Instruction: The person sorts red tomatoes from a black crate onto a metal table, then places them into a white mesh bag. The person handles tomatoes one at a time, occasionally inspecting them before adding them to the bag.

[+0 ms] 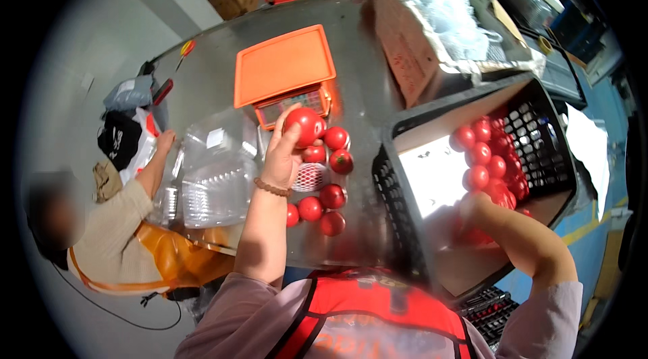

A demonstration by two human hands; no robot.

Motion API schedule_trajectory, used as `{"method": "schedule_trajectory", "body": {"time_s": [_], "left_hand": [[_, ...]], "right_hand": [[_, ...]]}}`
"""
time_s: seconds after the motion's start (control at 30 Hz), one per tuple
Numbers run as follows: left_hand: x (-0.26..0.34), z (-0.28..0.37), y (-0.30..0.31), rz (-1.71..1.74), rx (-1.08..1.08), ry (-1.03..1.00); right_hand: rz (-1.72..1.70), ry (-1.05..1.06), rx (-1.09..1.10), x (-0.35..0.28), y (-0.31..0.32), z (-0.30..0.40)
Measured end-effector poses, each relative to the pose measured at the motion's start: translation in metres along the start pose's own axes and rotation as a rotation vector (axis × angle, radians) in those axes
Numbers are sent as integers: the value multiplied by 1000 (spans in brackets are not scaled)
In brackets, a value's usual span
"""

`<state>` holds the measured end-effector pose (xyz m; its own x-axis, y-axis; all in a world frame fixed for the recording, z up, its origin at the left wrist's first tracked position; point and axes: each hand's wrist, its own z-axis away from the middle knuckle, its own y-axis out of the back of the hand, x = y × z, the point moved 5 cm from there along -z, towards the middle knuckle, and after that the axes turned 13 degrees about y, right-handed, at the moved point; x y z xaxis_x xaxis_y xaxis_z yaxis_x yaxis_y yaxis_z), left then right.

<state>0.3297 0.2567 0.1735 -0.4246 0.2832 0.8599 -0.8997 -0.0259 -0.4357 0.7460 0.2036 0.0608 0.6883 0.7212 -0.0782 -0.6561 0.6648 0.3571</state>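
My left hand holds a large red tomato above the steel table, just in front of the orange weighing scale. Below and right of it lie several tomatoes, some in clear plastic trays, and one item in a white foam net. My right hand reaches down into a black plastic crate lined with cardboard, at the tomatoes piled along its right side. The fingers of that hand are blurred and partly hidden, so its hold cannot be told.
Clear plastic clamshell boxes are stacked left of my left arm. A co-worker stands at the left, one hand near bags. A carton of white foam nets stands behind the crate. Scissors lie at the far left edge.
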Motion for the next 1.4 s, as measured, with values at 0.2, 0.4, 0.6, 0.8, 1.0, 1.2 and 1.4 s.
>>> {"method": "schedule_trajectory", "body": {"time_s": [0.2, 0.4, 0.6, 0.8, 1.0, 1.2, 1.4], "left_hand": [[-61, -4, 109, -1442, 719, 122], [-94, -42, 146, -1361, 811, -328], [-102, -59, 224, -984, 974, 210], [-62, -50, 126, -1511, 868, 51], [-2, 19, -137, -776, -199, -332], [-32, 19, -200, -192, -553, -46], [-32, 11, -168, 617, -595, 606]], "right_hand": [[24, -121, -56, -22, -5, -15], [42, -95, 76, -20, -1, -14], [-801, 279, 865, 2, 110, 78], [-1253, 746, 1157, -28, 127, 156], [-1296, 867, 1304, -33, 122, 166], [-1020, 777, 1511, -31, 129, 179], [-606, 125, 1539, 16, 121, 160]]}}
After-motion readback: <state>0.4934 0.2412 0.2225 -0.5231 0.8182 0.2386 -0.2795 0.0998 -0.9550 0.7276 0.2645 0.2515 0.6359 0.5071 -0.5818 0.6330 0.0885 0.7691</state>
